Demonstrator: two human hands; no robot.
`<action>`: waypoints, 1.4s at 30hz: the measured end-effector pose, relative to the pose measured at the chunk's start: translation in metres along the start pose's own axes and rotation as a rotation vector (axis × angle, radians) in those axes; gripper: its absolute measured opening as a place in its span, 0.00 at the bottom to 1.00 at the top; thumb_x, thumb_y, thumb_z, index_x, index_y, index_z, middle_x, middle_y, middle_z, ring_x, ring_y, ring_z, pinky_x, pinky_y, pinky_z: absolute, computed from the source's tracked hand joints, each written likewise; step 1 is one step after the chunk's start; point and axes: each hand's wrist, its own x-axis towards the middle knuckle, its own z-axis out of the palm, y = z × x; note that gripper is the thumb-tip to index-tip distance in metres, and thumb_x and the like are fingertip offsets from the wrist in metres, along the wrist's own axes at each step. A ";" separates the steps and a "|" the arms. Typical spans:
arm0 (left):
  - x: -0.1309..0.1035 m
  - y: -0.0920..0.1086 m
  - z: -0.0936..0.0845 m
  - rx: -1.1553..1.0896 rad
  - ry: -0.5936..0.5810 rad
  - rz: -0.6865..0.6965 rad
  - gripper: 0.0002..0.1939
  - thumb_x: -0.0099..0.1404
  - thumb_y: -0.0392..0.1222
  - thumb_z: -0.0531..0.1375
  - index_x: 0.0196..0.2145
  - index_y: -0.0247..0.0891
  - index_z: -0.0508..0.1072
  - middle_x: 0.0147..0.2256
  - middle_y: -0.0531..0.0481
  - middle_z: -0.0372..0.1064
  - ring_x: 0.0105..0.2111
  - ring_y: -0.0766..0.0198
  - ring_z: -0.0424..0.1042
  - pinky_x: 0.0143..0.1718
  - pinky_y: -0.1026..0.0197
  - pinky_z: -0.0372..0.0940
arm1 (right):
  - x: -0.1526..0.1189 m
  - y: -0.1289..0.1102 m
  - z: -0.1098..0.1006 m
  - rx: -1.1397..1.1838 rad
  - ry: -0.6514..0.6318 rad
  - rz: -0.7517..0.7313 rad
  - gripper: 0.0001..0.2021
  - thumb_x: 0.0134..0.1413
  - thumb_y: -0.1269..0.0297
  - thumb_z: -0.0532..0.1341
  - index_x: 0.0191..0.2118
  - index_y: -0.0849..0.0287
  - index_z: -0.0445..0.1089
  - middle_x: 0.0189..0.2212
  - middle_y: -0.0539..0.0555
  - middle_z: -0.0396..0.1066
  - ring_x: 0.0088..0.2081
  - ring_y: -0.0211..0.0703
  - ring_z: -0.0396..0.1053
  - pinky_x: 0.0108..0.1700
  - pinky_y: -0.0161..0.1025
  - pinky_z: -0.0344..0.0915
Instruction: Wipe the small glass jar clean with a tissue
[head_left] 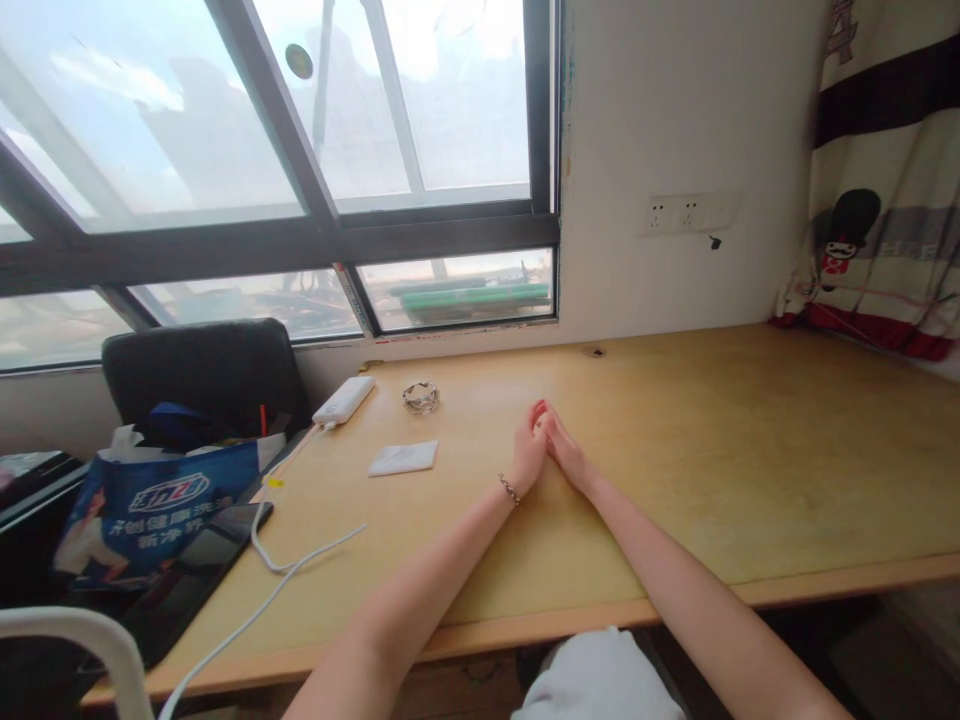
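— What takes up most of the view?

— A long wooden desk (675, 480) under a window (300, 150). At its left end stand a black chair (202, 370) and a blue printed bag (150, 500).

— And the hands?

— The left hand (529, 450) and right hand (564, 450) rest on the desk near its middle, pressed flat together, fingers straight. Neither holds anything. A bracelet (509, 489) sits on the left wrist.

— What lies nearby?

— Left of the hands, apart from them, a white power bank (343, 400) with a white cable (285, 570), a folded white cloth (403, 458), and smallest, a silver ring-like piece (421, 397) near the window.
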 end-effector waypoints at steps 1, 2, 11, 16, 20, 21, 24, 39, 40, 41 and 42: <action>0.001 -0.002 0.005 0.010 0.005 0.021 0.18 0.58 0.42 0.53 0.47 0.36 0.64 0.48 0.42 0.63 0.49 0.59 0.61 0.50 0.55 0.56 | 0.000 0.000 -0.002 0.006 0.002 0.007 0.31 0.52 0.42 0.39 0.58 0.51 0.47 0.55 0.51 0.55 0.56 0.42 0.50 0.56 0.45 0.51; 0.000 -0.003 0.007 0.023 0.008 0.036 0.19 0.58 0.43 0.54 0.48 0.37 0.63 0.49 0.43 0.62 0.50 0.59 0.61 0.51 0.56 0.55 | 0.000 0.000 -0.002 0.016 0.002 0.016 0.31 0.52 0.42 0.39 0.59 0.51 0.45 0.56 0.51 0.53 0.57 0.41 0.49 0.56 0.45 0.50; -0.009 -0.010 -0.008 0.061 0.051 0.014 0.24 0.57 0.44 0.54 0.51 0.35 0.60 0.52 0.42 0.59 0.54 0.57 0.55 0.52 0.55 0.53 | -0.001 0.000 0.007 0.071 -0.069 -0.014 0.31 0.53 0.44 0.43 0.58 0.57 0.47 0.58 0.54 0.47 0.59 0.40 0.44 0.60 0.43 0.39; -0.008 -0.015 -0.008 0.072 0.050 0.012 0.24 0.56 0.45 0.55 0.51 0.36 0.61 0.52 0.43 0.59 0.53 0.56 0.55 0.52 0.54 0.54 | -0.004 -0.004 0.003 0.050 -0.079 -0.023 0.31 0.52 0.43 0.43 0.58 0.55 0.50 0.58 0.53 0.49 0.59 0.40 0.44 0.60 0.44 0.40; -0.010 -0.007 -0.007 0.020 0.005 -0.015 0.23 0.56 0.45 0.56 0.49 0.36 0.63 0.50 0.42 0.61 0.49 0.56 0.61 0.48 0.54 0.59 | -0.007 -0.003 0.003 0.048 -0.057 -0.025 0.29 0.53 0.44 0.43 0.57 0.55 0.51 0.58 0.52 0.48 0.59 0.40 0.44 0.59 0.44 0.41; -0.010 -0.005 -0.007 -0.001 -0.011 -0.024 0.23 0.56 0.45 0.56 0.49 0.36 0.63 0.49 0.42 0.62 0.48 0.56 0.63 0.48 0.54 0.59 | -0.007 -0.002 0.004 0.045 -0.039 -0.017 0.29 0.53 0.44 0.43 0.57 0.55 0.51 0.58 0.52 0.48 0.59 0.41 0.44 0.59 0.44 0.42; -0.008 -0.003 -0.005 -0.048 -0.029 -0.041 0.21 0.56 0.44 0.57 0.47 0.36 0.66 0.49 0.43 0.62 0.46 0.56 0.64 0.49 0.54 0.59 | -0.007 0.000 0.004 0.044 -0.009 0.003 0.29 0.54 0.45 0.43 0.57 0.55 0.51 0.58 0.52 0.49 0.58 0.42 0.46 0.59 0.45 0.44; -0.012 0.006 -0.006 -0.114 -0.086 -0.057 0.19 0.56 0.48 0.55 0.41 0.33 0.69 0.39 0.42 0.70 0.41 0.57 0.69 0.43 0.55 0.63 | -0.010 -0.012 -0.004 -0.100 -0.036 -0.116 0.26 0.54 0.49 0.47 0.57 0.55 0.51 0.52 0.55 0.60 0.52 0.44 0.58 0.53 0.44 0.56; -0.012 0.005 -0.006 -0.122 -0.090 -0.061 0.19 0.57 0.49 0.55 0.41 0.33 0.69 0.38 0.42 0.70 0.40 0.57 0.69 0.43 0.56 0.63 | -0.010 -0.013 -0.005 -0.122 -0.035 -0.120 0.26 0.54 0.49 0.47 0.57 0.54 0.52 0.52 0.54 0.60 0.52 0.44 0.58 0.53 0.44 0.56; -0.012 0.004 -0.006 -0.128 -0.094 -0.065 0.19 0.57 0.49 0.55 0.42 0.33 0.69 0.38 0.43 0.71 0.40 0.57 0.69 0.42 0.56 0.63 | -0.011 -0.014 -0.006 -0.141 -0.032 -0.125 0.26 0.54 0.49 0.47 0.56 0.54 0.52 0.52 0.54 0.60 0.52 0.44 0.58 0.53 0.44 0.55; -0.012 0.003 -0.006 -0.133 -0.097 -0.068 0.19 0.57 0.49 0.54 0.42 0.33 0.69 0.37 0.43 0.71 0.39 0.58 0.69 0.42 0.56 0.63 | -0.011 -0.015 -0.006 -0.156 -0.027 -0.131 0.25 0.54 0.49 0.47 0.56 0.53 0.53 0.52 0.53 0.59 0.52 0.44 0.58 0.53 0.44 0.55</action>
